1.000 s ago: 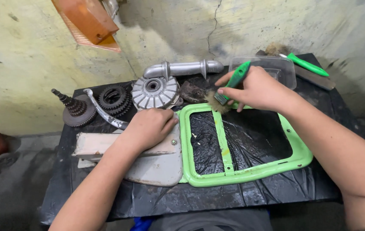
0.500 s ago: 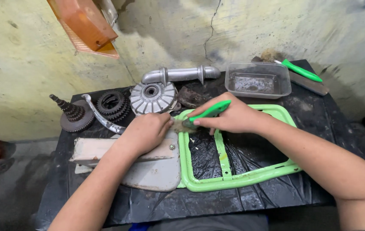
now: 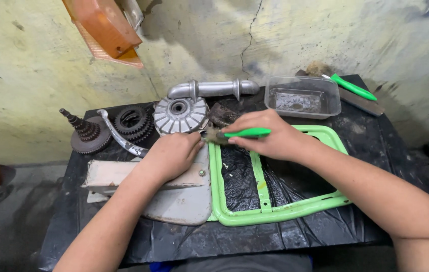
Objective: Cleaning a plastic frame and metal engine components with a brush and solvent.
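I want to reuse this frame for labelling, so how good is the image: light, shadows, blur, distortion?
Head view: soft, even light; a broad shadow on the wall behind the metal pipe; faint sheen on the wet black table cover; right hand and green-handled brush sharp; wide-angle bending at the edges.

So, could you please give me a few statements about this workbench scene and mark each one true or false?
1. The right hand holds a green-handled brush. True.
2. The left hand grips the bent metal pipe. False: it rests on the grey flat cover; the pipe lies by the wall, untouched.
3. The clear plastic tub stands behind the green frame. True.
4. The finned round part sits inside the green frame. False: it lies outside it, beside the gears.
5. A second green-handled tool lies right of the tub. True.
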